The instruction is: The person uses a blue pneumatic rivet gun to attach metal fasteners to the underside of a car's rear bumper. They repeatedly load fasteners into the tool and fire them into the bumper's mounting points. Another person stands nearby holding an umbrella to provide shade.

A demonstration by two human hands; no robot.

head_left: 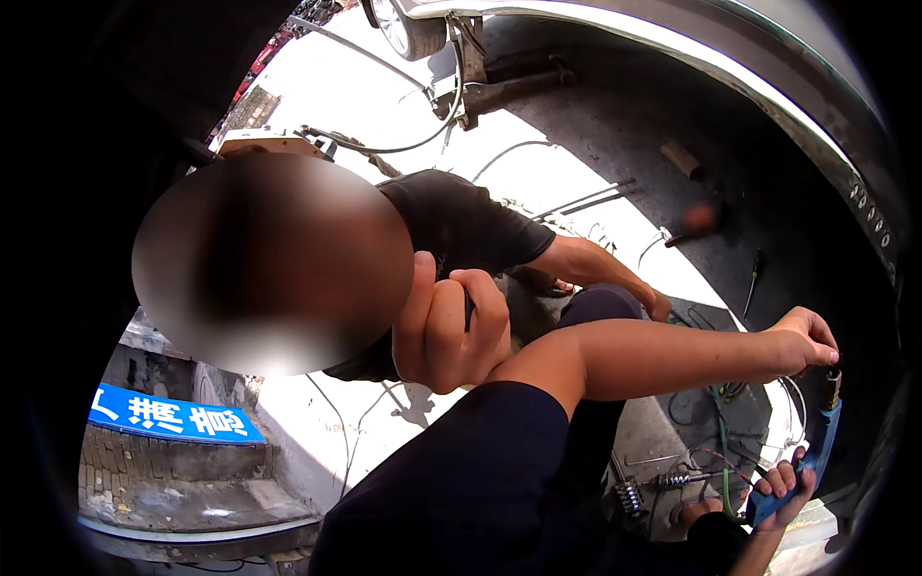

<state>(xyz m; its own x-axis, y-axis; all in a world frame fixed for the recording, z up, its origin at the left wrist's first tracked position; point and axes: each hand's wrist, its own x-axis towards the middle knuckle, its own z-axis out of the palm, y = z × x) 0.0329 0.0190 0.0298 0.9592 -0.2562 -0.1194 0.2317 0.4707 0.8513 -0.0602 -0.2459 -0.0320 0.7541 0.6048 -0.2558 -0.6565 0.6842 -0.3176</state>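
My left hand (809,341) is stretched out to the far right, its fingertips closed at the dark end of a blue hand tool (828,432). Below it, my right hand (786,488) wraps its fingers round the tool's lower blue part. A brass-coloured piece sits near the tool's upper end. Another person in a black shirt (461,216) crouches at the left. That person's one hand (661,305) reaches down behind my left forearm. A raised fist (451,331) beside the person's head seems to be theirs too, with something small and black in it.
Coil springs (629,499) and a green hose (722,446) lie near my right hand. A screwdriver (753,278) lies on dark ground beyond. A pale car body (749,58) curves across the top right, near a wheel (403,34). A blue sign (173,415) lies at the left.
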